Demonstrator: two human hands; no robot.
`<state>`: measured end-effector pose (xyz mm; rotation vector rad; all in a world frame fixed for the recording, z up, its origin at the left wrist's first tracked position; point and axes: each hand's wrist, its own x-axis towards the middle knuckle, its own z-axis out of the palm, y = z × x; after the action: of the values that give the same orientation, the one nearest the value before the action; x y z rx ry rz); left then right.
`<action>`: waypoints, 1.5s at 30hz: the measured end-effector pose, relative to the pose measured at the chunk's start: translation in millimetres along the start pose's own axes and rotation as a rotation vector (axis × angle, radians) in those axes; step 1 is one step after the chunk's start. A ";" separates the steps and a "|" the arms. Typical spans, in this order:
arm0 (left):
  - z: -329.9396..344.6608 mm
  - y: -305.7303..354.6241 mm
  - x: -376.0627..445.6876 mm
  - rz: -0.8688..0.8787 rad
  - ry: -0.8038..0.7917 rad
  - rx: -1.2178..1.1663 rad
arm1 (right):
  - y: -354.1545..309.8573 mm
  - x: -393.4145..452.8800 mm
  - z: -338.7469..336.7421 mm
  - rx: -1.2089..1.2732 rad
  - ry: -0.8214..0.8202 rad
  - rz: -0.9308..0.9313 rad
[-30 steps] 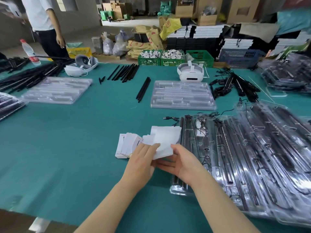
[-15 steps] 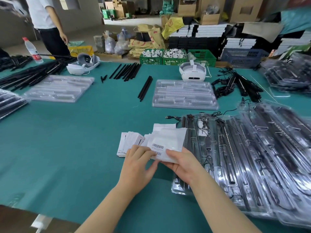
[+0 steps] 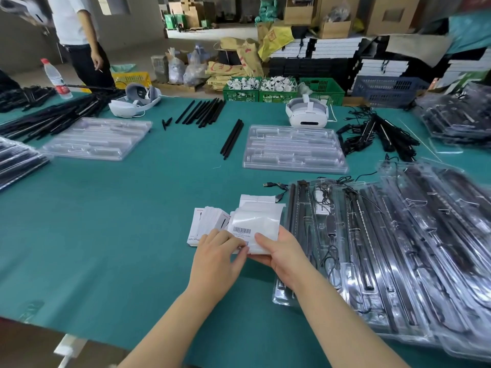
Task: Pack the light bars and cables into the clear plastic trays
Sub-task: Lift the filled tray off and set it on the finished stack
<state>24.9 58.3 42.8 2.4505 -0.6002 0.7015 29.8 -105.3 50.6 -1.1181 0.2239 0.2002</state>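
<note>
My right hand [image 3: 281, 257] pinches barcode pouch [image 3: 255, 227]; left hand [image 3: 220, 257] picks its corner w/ fingertips. Filled tray [image 3: 332, 243] just right on tabletop [image 3: 106, 235]. Should peel slowly, keep pouch flat, avoid creasing.

Both forearms are bare to the frame's edge, and the hands [image 3: 218, 257] wear no gloves, rings or watch

table [image 3: 106, 235]: green cloth | floor [image 3: 218, 30]: grey concrete | cardboard boxes [image 3: 390, 14], green crates [image 3: 321, 88] behind
</note>
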 end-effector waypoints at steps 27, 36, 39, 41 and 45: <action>-31.4 12.7 24.6 -0.578 0.148 -0.723 | -17.3 -2.4 -20.1 -1.283 0.421 -0.228; 25.0 81.0 20.3 -0.570 -0.268 -0.902 | -101.8 -33.4 -68.3 -0.833 0.004 -0.008; 38.7 94.1 18.5 -0.594 -0.335 -0.914 | -103.5 -35.9 -83.9 -0.930 0.000 -0.083; 44.6 99.3 16.7 -0.616 -0.373 -0.912 | -100.0 -36.2 -90.1 -0.933 0.009 -0.078; 52.2 105.8 17.4 -0.714 -0.366 -0.911 | -99.4 -40.6 -97.3 -0.865 0.015 -0.016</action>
<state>0.1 -58.0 52.0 1.7064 -0.0766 -0.2827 10.2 -237.4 107.0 -1.9794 0.1394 0.2854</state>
